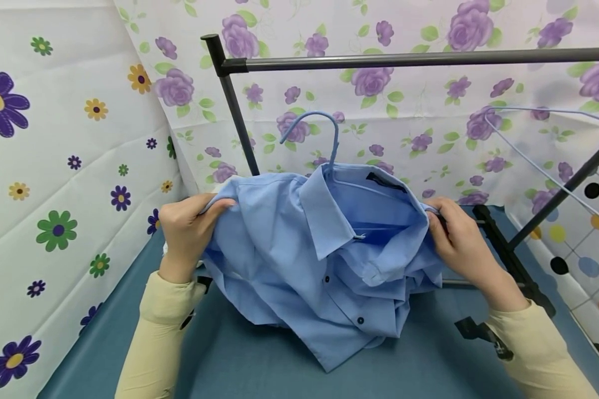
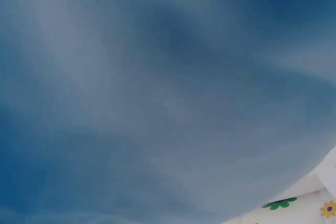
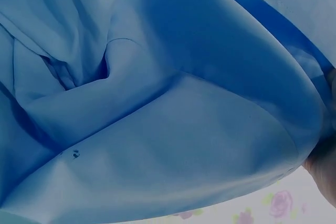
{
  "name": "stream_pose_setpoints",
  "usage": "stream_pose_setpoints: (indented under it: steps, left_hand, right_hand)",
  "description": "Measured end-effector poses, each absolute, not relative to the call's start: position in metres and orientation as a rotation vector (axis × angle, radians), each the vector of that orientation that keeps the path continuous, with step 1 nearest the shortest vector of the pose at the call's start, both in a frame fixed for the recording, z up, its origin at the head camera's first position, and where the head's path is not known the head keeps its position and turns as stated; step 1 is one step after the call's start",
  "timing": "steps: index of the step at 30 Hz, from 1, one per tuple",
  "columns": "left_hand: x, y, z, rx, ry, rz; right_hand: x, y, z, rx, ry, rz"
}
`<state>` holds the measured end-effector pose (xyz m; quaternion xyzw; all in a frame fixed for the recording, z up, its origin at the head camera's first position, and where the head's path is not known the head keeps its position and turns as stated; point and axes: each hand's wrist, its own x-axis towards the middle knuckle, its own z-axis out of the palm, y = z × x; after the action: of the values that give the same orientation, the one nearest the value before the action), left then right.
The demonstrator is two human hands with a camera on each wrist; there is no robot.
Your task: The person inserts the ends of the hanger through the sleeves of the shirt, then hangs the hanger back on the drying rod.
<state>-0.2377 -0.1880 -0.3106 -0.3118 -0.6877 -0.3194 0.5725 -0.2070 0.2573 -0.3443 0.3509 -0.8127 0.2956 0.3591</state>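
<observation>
Lt blue shirt [image 1: 279, 238] held up approx mid-scene, over the counter [image 1: 259, 366], near side of the rack; contact btwn hem & counter can't be told. Collar [image 1: 324, 213] upright at the far edge, neck opening gaping to the right; dark label [image 1: 386, 183] seen inside. Two dark buttons [image 1: 361, 320] seen on the front, cloth bunched w/ one corner hanging to the near side.

Blue hanger [image 1: 336, 138] set inside shirt: hook stuck up thru the neck, bent over to the left; part of its arm seen in the opening, rest hidden by cloth.

L hand [image 1: 189, 235]: fingers curled, shirt pinched at left shoulder, thumb on top. R hand [image 1: 461, 238]: fingers closed round cloth at right shoulder, just beside collar. Shirt stretched btwn the two. L wrist view mostly filled by blurred blue cloth; in R wrist view, folds + a bit of hand at the edge.

Dark rack [image 1: 409, 59] placed on far side, bar run left-right above shirt. 2nd hanger [image 1: 544, 109] seen far right, cut off by frame edge. Flowered sheets [image 1: 80, 194] hung left & far.
</observation>
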Motion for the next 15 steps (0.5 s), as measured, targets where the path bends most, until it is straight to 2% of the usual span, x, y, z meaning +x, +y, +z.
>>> stream_pose_setpoints:
  steps: [15]
  left_hand:
    - [-0.236, -0.2, -0.319, -0.633, -1.576, -0.832]
  right_hand:
    - [-0.204, 0.265, -0.346, 0.877, -2.1, 0.782]
